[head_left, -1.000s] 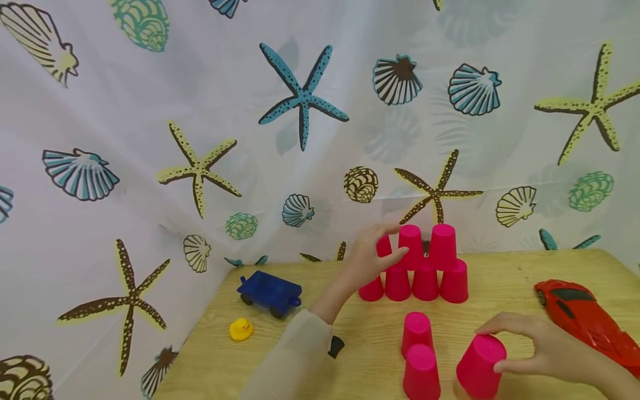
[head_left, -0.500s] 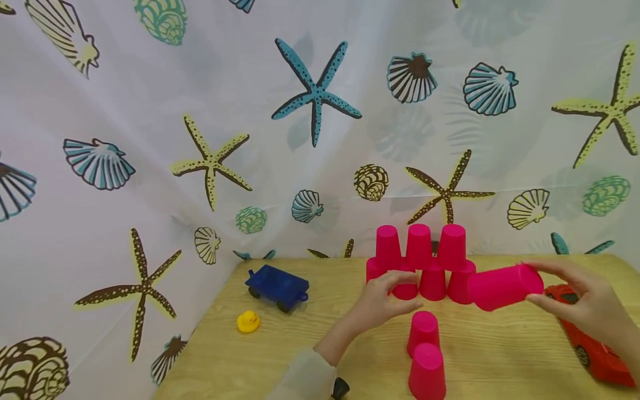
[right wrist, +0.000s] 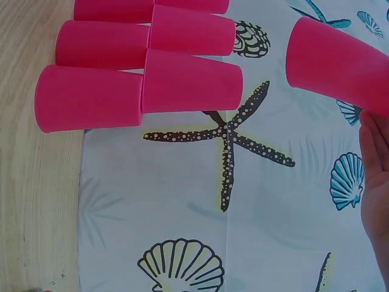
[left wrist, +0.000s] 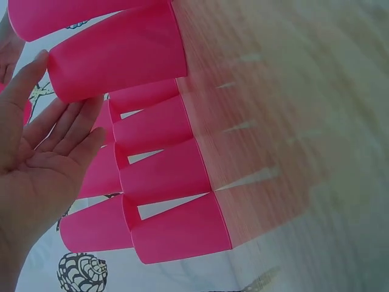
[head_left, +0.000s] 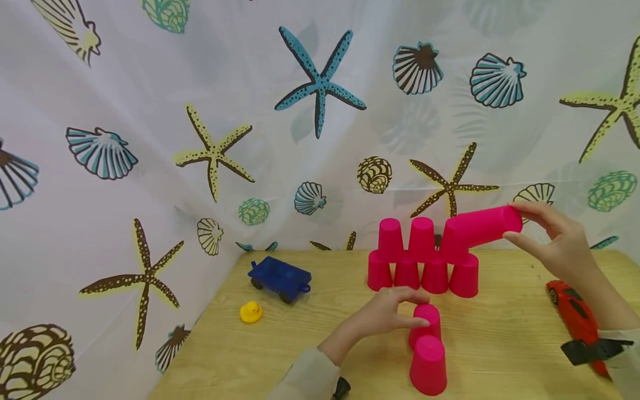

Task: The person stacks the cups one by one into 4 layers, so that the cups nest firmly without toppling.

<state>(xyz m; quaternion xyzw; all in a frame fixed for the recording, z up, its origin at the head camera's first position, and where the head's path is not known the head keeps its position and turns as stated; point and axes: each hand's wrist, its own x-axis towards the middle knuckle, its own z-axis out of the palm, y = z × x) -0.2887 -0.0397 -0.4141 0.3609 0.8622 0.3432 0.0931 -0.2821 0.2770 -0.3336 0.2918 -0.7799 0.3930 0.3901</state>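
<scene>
My right hand (head_left: 565, 244) pinches a pink cup (head_left: 485, 226) by its closed end and holds it tilted almost sideways. Its mouth points left, in front of or over the right cup of the stack's upper row. Three upside-down pink cups form that upper row (head_left: 421, 239), resting on a bottom row (head_left: 407, 275) of several more. My left hand (head_left: 385, 316) has thumb and fingers around the top of a standing pink cup (head_left: 426, 316); the left wrist view shows its fingertips touching this cup (left wrist: 121, 55). Another upside-down pink cup (head_left: 428, 366) stands just in front of it.
A blue toy wagon (head_left: 280, 278) and a yellow rubber duck (head_left: 251, 312) are on the left of the wooden table (head_left: 240, 355). A red toy car (head_left: 575, 311) lies at the right, partly behind my right forearm. A patterned curtain (head_left: 320, 166) hangs behind the table.
My right hand has lifted its cup from the table's front right up to the stack's height, tipping it sideways. My left hand has come down from the upper row to the nearer standing cup.
</scene>
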